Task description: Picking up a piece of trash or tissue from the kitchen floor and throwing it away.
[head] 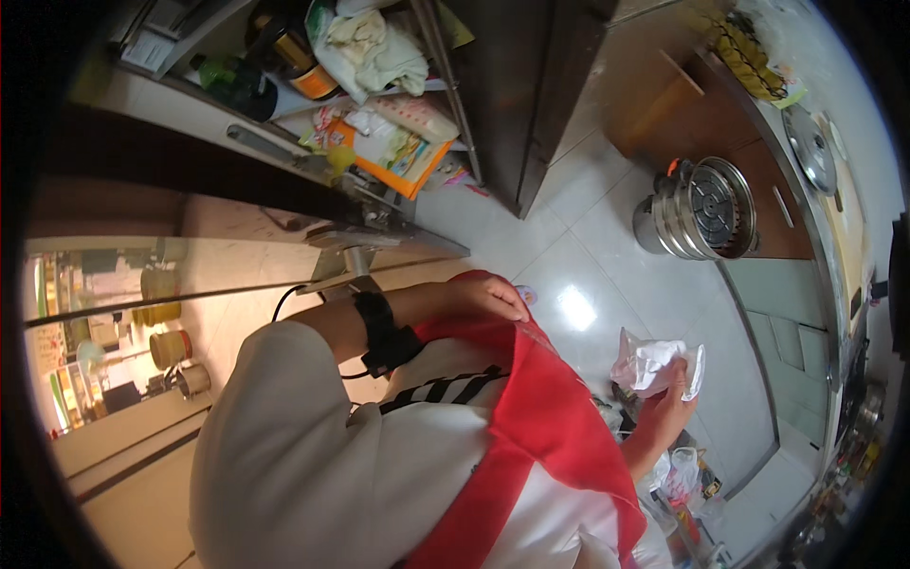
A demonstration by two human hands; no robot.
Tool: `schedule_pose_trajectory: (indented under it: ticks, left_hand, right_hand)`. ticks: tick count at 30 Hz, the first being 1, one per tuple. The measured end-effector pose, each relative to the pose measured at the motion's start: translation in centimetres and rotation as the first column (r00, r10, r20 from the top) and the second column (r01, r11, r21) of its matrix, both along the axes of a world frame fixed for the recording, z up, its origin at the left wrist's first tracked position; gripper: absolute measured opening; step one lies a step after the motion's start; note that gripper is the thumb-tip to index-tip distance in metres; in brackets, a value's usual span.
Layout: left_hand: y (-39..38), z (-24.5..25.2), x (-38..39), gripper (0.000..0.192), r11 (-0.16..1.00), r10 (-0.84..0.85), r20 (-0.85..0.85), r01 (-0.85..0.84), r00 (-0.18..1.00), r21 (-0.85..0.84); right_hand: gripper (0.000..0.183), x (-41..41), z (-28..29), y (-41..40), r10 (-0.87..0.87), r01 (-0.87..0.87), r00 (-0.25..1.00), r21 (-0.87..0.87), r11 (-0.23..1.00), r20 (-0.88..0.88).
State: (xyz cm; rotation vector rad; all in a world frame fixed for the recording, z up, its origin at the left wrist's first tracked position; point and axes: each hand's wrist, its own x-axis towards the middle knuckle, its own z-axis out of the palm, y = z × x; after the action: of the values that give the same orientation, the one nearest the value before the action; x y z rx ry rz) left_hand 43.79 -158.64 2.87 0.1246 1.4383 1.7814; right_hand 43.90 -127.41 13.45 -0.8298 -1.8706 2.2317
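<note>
My left hand point(498, 297), a black band strapped to its forearm, is closed on the upper part of the red apron point(530, 398), in front of the body. Off to the right, my right hand point(672, 402) grips a crumpled white plastic packet point(650, 366) above the tiled floor. What the packet contains does not show. A stacked metal steamer pot point(700, 210) stands on the floor beyond the packet, by a brown cabinet.
An open cabinet holds bottles point(288, 53), a white bag point(377, 50) and an orange packet point(402, 153); its dark door point(526, 92) juts out. On the right, a metal lid point(810, 149) lies on the counter point(817, 235). Plastic bags point(682, 473) sit at lower right.
</note>
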Motion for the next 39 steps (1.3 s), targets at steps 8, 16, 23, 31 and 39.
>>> schedule_pose_trajectory:
  ticks: [8, 16, 23, 31, 39]
  left_hand:
    - [-0.7, 0.0, 1.5, 0.024, 0.99, 0.071, -0.14, -0.087, 0.988, -0.112]
    - [-1.6, 0.7, 3.6, 0.022, 0.96, 0.095, -0.248, -0.155, 0.964, -0.234]
    - [-1.8, 0.8, 4.9, 0.028, 0.878, 0.478, 0.059, -0.477, 0.876, -0.034]
    - [-7.6, -1.5, 2.7, 0.021, 0.295, 0.916, -0.173, -0.9, 0.362, -0.321]
    - [-9.4, -2.0, 0.2, 0.023, 0.269, 0.946, -0.124, -0.94, 0.298, -0.21]
  right_hand:
    - [0.026, 0.7, 0.4, -0.8, 0.027, -0.028, 0.999, 0.045, 0.999, 0.019]
    - [0.023, 0.4, 0.1, -0.6, 0.093, -0.093, 0.995, 0.021, 0.995, -0.019]
    - [0.025, 1.0, 0.3, -0.1, 0.128, -0.128, 0.992, 0.012, 0.992, 0.0]
    - [0.024, 0.9, -0.3, 0.5, 0.094, -0.095, 0.995, -0.025, 0.995, -0.018]
    - [0.023, 0.8, -0.1, 0.9, 0.061, -0.061, 0.998, -0.014, 0.998, -0.021]
